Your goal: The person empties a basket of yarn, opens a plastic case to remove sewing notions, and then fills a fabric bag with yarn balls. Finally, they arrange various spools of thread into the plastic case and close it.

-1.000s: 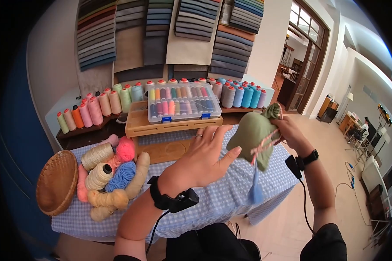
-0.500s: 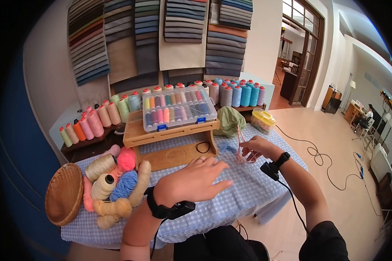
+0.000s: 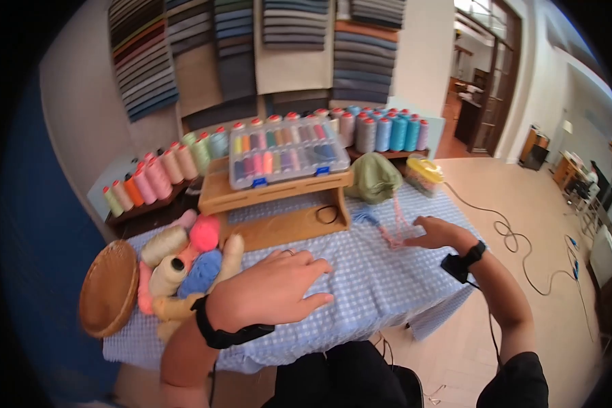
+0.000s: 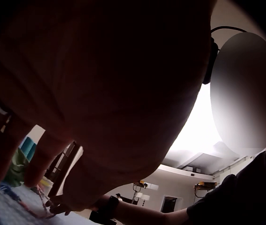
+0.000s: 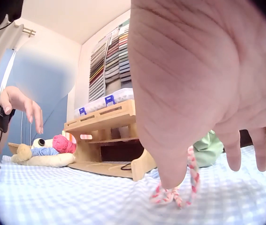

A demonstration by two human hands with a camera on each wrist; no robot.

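Note:
A green cloth drawstring bag (image 3: 374, 178) rests on the checked tablecloth (image 3: 387, 292), right beside the wooden stand (image 3: 279, 231). Its pink-and-white twisted cord (image 5: 195, 183) trails toward me, and a blue tassel (image 3: 366, 217) lies next to it. Over the cord's near end is my right hand (image 3: 436, 233); in the right wrist view its thumb overlaps the cord while the other fingers hang apart from the thumb. My left hand (image 3: 272, 289) hovers palm down above the cloth in front of the stand, fingers loosely extended, holding nothing.
On the stand sits a clear case of thread spools (image 3: 285, 153). Yarn balls (image 3: 200, 272) and a tilted wicker basket (image 3: 109, 289) are at left. Behind the bag is a yellow-lidded tub (image 3: 425, 175). Thread cones (image 3: 398, 132) line the back; a black ring (image 3: 327, 215) lies on the stand's base.
The green bag, held up by my right hand a second ago, now stands on the table. My right hand has let go of the cord. The left hand moved back toward me.

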